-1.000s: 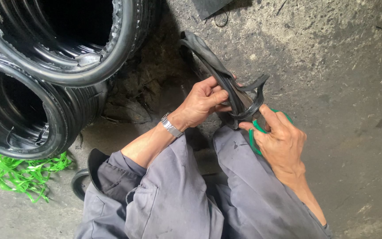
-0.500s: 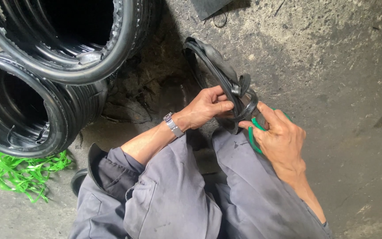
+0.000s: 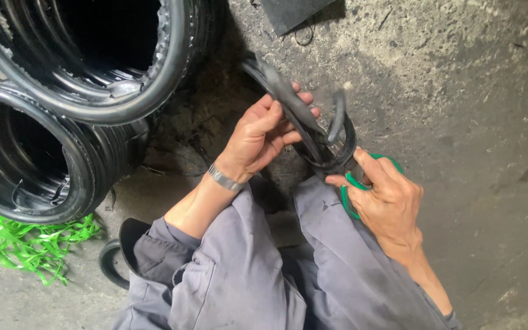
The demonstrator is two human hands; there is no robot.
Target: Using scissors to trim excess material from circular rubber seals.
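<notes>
L hand [image 3: 258,137] wraps black rubber strip [image 3: 288,101], running up-left from scissors [image 3: 352,174] w/ green handles clasped in R hand [image 3: 389,198].

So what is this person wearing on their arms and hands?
Both hands are bare, with no gloves. The left hand has a silver metal band around the wrist, like a watch strap or bracelet. The grey work sleeve on that arm is pushed up the forearm, showing a dark lining at the cuff. The right hand has no wristwear showing.
</notes>
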